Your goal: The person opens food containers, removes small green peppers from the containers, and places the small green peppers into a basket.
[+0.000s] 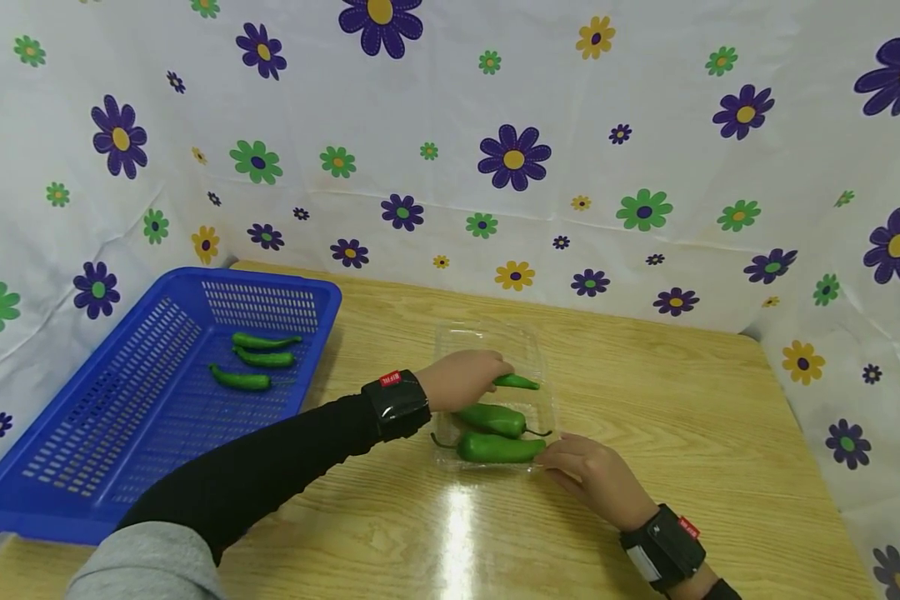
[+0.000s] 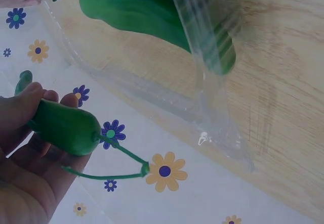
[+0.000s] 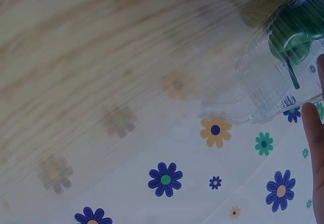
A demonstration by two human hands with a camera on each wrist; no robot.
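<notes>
The right hand [image 1: 596, 477] is steadying the clear plastic tray [image 1: 534, 346] with straight fingers while the left hand [image 1: 461, 379] is gripping one small green pepper [image 1: 516, 382] above it, two larger green peppers [image 1: 495, 433] lying in the tray and three slim green peppers [image 1: 258, 360] already lying in the blue slotted plastic basket [image 1: 82, 467] left of the tray.

A big blue basket [image 1: 82, 467] sits on the wooden tabletop [image 1: 682, 400], out at 9 o'clock. Three green peppers [image 1: 258, 360] lie inside it, close together. A white cloth with flowers [image 1: 510, 158] hangs all around, from 9 to 3 o'clock.
</notes>
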